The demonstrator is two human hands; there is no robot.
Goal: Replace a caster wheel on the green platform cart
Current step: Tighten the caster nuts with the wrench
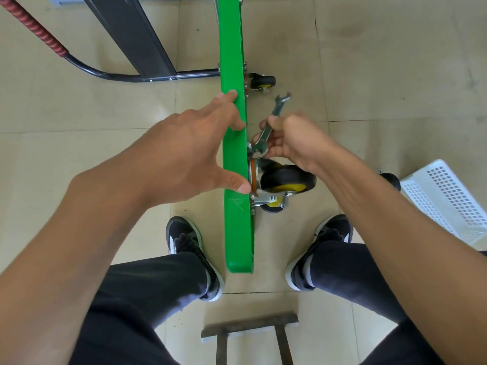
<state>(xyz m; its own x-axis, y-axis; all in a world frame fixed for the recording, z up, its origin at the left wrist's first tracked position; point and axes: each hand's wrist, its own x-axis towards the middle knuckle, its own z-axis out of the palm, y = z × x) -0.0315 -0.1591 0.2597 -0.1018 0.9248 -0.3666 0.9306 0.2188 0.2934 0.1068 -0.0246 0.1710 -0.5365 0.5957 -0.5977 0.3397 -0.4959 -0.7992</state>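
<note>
The green platform cart stands on its edge on the tiled floor, its underside facing right. My left hand rests on the top edge of the deck with fingers and thumb spread. My right hand grips a steel open-end wrench; the wrench's lower jaw sits at the mounting plate of the near caster wheel, a black tyre with a yellow hub. A second caster is fixed farther along the deck. Below the near caster, another black and yellow wheel shows partly.
The cart's black handle with a red grip lies on the floor at left. A white perforated plastic basket sits at right, a loose caster beside it. My two shoes flank the deck. A wooden stool frame is under me.
</note>
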